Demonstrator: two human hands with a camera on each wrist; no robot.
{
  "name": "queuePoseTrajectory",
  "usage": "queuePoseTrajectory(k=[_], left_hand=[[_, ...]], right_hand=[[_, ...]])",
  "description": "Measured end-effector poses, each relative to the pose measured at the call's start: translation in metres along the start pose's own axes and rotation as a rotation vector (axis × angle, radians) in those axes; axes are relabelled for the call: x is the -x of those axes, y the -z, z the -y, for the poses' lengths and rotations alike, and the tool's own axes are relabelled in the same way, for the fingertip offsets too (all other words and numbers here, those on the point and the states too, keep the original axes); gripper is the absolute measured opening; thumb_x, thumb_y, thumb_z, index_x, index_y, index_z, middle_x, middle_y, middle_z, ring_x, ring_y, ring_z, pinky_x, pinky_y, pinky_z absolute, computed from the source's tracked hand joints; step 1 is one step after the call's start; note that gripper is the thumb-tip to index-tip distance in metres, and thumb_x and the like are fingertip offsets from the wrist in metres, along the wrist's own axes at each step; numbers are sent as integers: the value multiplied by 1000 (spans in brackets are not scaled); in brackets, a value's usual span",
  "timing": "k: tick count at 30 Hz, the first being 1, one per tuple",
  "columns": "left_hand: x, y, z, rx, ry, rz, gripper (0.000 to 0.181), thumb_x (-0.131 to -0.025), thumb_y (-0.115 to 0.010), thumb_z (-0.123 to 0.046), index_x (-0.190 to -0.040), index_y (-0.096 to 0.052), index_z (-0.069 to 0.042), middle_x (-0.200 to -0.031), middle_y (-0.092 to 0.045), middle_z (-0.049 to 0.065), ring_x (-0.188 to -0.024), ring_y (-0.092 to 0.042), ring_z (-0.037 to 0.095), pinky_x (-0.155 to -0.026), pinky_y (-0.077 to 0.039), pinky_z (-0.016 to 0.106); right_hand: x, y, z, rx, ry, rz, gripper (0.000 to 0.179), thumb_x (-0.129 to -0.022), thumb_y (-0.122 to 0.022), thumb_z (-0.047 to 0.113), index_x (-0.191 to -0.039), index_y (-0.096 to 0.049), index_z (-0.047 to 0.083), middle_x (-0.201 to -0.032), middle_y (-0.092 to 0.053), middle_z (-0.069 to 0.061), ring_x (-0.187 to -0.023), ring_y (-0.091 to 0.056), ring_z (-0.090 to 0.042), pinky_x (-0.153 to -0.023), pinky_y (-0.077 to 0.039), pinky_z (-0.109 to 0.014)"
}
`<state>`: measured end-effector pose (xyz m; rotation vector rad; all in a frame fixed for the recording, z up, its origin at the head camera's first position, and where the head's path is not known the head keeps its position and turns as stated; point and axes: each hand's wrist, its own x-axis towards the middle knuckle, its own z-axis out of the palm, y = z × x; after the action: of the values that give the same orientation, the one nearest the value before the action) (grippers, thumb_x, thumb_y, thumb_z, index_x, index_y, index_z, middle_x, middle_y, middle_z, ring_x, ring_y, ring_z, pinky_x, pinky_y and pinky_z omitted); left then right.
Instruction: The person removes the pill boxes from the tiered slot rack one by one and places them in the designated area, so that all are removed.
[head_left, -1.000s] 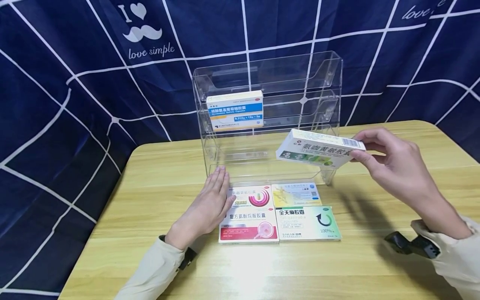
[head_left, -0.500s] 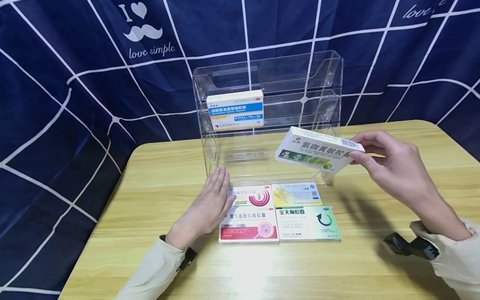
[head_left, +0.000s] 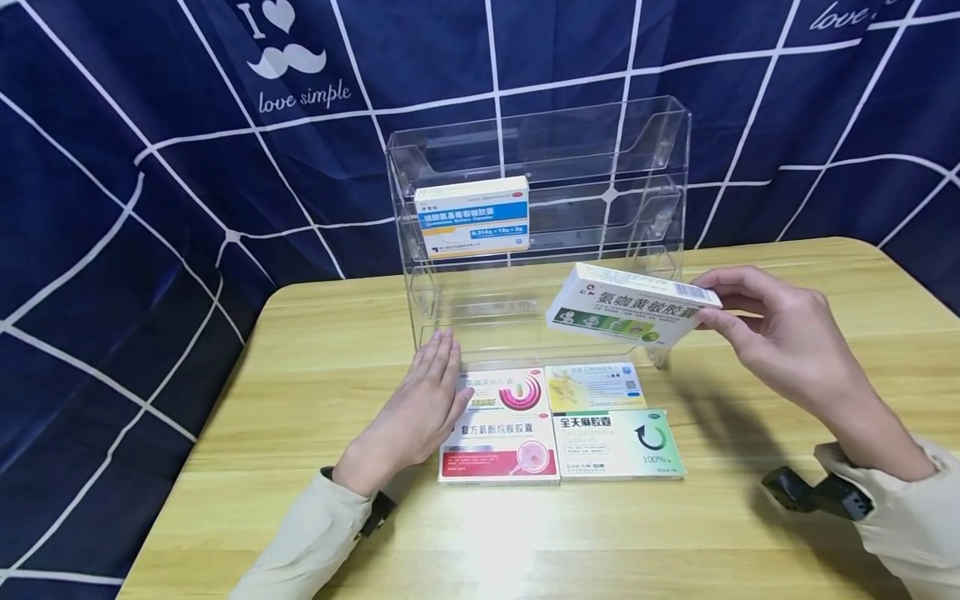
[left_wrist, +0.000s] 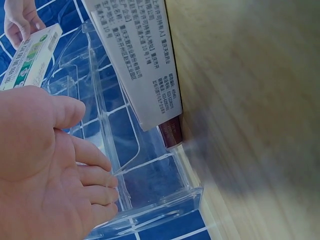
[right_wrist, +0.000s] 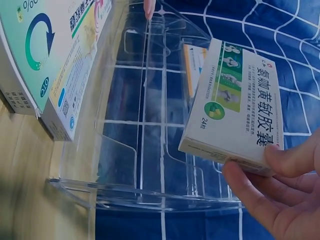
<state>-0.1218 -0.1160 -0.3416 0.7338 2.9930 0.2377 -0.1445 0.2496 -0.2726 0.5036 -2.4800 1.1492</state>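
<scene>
My right hand (head_left: 787,333) pinches the right end of a white medicine box (head_left: 626,308) with a green band, held tilted in the air before the right side of a clear acrylic rack (head_left: 540,142). In the right wrist view, thumb and fingers grip that medicine box (right_wrist: 235,100) by its end. My left hand (head_left: 420,400) lies with straight fingers at the rack's lower left front, beside a pink-and-white box (head_left: 502,390). The left wrist view shows the left hand (left_wrist: 55,165) with its fingers against or close to the clear plastic. A blue-and-white box (head_left: 474,218) stands in the rack's left side.
On the wooden table (head_left: 315,533), a red-and-white box (head_left: 498,450), a yellow-and-white box (head_left: 596,386) and a green-and-white box (head_left: 618,446) lie in front of the rack. A dark blue gridded cloth (head_left: 315,183) hangs behind the table.
My right hand has lowered the medicine box a little and shifted it slightly left. The left hand stays where it was.
</scene>
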Motion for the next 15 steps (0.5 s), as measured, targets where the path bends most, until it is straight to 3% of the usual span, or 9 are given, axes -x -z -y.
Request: queuePoseTrajectory(k=[5,15], left_hand=[[-1,0,0,-1,-1,9,62,-106,-30,-34,-149,-19,10,-158,-5,25,-146,-3,36,-118,-7,44],[-2,0,1,-12,-6,27,63,-106,-30,-34,-149,-16,10,-158,-4,26,-146,0,36,-118,-6,45]], right_hand=[[1,1,-1,-3,-5,12,31,-82,-68,-12,-111,-64,-1,-95,-58,28,-81,-59,16,-70,-49,-4],[1,2,0,24,-55,40,27,-85,-69,-4,-111,-66,3,-94,-59,28,-78,-61,12,-69,-48,-4]])
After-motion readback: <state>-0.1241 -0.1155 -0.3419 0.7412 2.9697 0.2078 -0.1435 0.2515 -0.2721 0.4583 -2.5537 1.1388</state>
